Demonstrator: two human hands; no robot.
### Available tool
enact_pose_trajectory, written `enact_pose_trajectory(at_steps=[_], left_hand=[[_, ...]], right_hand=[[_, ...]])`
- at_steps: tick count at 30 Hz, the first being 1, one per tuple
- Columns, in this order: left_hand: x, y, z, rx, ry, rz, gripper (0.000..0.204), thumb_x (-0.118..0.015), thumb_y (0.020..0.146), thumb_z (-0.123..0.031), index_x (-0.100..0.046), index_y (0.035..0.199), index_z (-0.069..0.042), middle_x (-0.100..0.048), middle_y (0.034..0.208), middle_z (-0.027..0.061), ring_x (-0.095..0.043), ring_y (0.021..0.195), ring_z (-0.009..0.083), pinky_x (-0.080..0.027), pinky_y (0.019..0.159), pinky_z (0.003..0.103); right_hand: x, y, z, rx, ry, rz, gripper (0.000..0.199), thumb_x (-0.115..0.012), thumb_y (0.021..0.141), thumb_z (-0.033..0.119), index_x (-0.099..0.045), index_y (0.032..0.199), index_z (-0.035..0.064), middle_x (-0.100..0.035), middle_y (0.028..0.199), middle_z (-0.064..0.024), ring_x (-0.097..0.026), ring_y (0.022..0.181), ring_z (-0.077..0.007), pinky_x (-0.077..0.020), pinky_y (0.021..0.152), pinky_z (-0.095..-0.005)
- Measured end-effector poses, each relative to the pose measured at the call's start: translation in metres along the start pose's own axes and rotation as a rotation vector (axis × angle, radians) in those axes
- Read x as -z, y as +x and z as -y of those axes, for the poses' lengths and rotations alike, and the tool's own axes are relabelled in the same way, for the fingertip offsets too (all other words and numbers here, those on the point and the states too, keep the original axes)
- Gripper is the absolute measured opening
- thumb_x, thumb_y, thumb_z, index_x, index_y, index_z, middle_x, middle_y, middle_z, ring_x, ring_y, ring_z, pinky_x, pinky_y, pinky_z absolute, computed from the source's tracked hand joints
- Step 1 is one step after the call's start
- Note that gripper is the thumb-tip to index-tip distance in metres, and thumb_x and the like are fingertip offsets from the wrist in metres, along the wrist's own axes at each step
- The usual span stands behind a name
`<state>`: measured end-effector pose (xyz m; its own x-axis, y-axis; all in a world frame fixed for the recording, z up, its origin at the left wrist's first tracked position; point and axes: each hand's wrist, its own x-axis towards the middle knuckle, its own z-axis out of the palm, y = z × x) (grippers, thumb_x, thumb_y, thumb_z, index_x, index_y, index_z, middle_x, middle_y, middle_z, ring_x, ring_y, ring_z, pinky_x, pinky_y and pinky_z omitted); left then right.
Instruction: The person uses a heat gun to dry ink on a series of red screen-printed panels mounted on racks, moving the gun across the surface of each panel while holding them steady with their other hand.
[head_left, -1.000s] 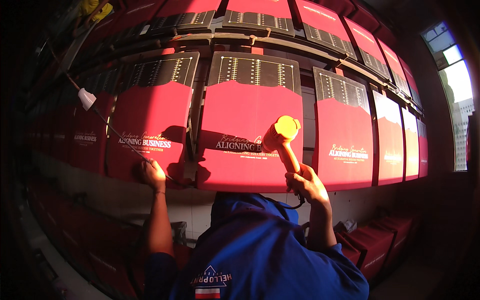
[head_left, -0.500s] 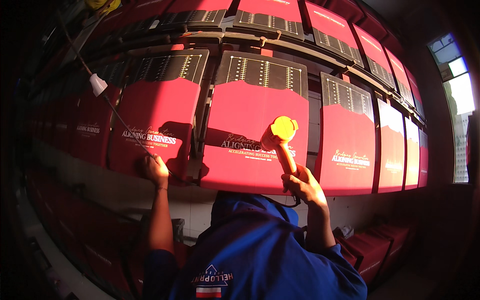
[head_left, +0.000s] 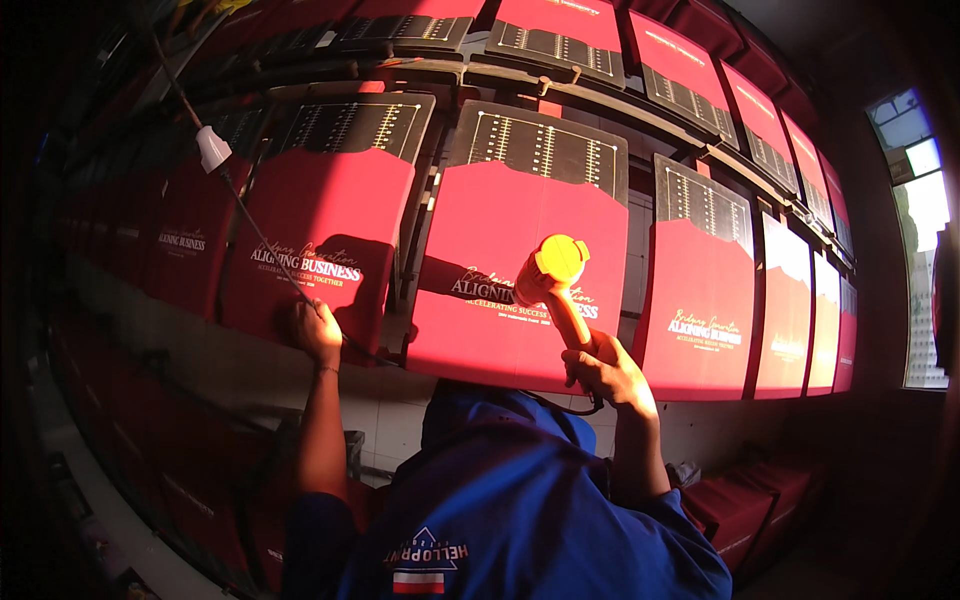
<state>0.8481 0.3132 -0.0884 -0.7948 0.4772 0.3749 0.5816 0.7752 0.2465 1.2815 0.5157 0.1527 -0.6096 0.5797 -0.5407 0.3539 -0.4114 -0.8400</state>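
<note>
Head view: a yellow-orange hand-held blower with a round cap and a slim handle [head_left: 560,262] is held over the near edge of a dark-red fabric panel with pale lettering [head_left: 520,225], which lies on a black board marked with white scales [head_left: 545,140] in the near row. To the left, a thin dark cable [head_left: 243,212] with a white plastic connector [head_left: 213,149] slants from the far left across a second dark-red lettered panel [head_left: 335,205].

The cable crosses that left panel's lettering, so a sideways pull could drag it over the print and smear it if the ink is soft. A hard tug might also part the connector. If the blower is giving off heat, which cannot be told here, lingering too close to one spot could scorch the fabric; a drooping wrist could knock its barrel against the lettering.

The right hand [head_left: 610,372] is wrapped firmly around the handle, its forearm rising steeply from the near right and the wrist bent inward to the left. The left hand [head_left: 318,333] has its fingers curled in around the cable, seemingly loosely, though shadow hides some fingertips; its forearm runs nearly straight away from the body, by the left panel's near edge.
</note>
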Motion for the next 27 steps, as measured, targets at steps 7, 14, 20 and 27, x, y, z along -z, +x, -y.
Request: enact_pose_trajectory(at_steps=[7, 14, 20, 27], left_hand=[[0.026, 0.008, -0.023, 0.013, -0.031, 0.099, 0.039, -0.046, 0.098, -0.027, -0.066, 0.092, 0.006, -0.065, 0.106, 0.0277, -0.057, 0.106, 0.0451, -0.044, 0.094, 0.051], [0.009, 0.002, -0.007, -0.071, -0.023, -0.074, 0.039, -0.046, 0.098, -0.027, -0.067, 0.091, 0.005, -0.065, 0.106, 0.0276, -0.058, 0.105, 0.0452, -0.044, 0.093, 0.052], [0.008, 0.003, -0.007, -0.042, -0.031, -0.014, 0.038, -0.046, 0.098, -0.028, -0.067, 0.09, 0.003, -0.065, 0.105, 0.0271, -0.058, 0.104, 0.0453, -0.044, 0.093, 0.053], [0.011, 0.003, -0.006, -0.056, -0.02, -0.039, 0.035, -0.047, 0.098, -0.028, -0.064, 0.087, 0.001, -0.063, 0.098, 0.023, -0.056, 0.096, 0.0425, -0.043, 0.085, 0.053]], right_hand=[[-0.003, 0.005, 0.001, 0.013, 0.016, -0.007, 0.028, -0.067, 0.092, 0.023, -0.057, 0.103, -0.0014, -0.061, 0.072, -0.005, -0.059, 0.058, -0.0109, -0.0429, 0.049, -0.0239], [-0.01, 0.012, 0.005, 0.009, -0.029, 0.02, 0.027, -0.067, 0.092, 0.024, -0.058, 0.101, 0.0001, -0.062, 0.071, -0.0042, -0.056, 0.054, -0.0089, -0.0417, 0.046, -0.0239], [-0.019, 0.014, 0.013, -0.046, -0.088, -0.01, 0.028, -0.068, 0.091, 0.025, -0.059, 0.101, 0.0003, -0.062, 0.07, -0.0043, -0.057, 0.055, -0.0091, -0.0424, 0.047, -0.024], [-0.025, 0.021, 0.018, -0.035, -0.098, 0.039, 0.029, -0.067, 0.091, 0.024, -0.058, 0.104, -0.0001, -0.062, 0.073, -0.004, -0.06, 0.061, -0.0099, -0.0445, 0.051, -0.024]])
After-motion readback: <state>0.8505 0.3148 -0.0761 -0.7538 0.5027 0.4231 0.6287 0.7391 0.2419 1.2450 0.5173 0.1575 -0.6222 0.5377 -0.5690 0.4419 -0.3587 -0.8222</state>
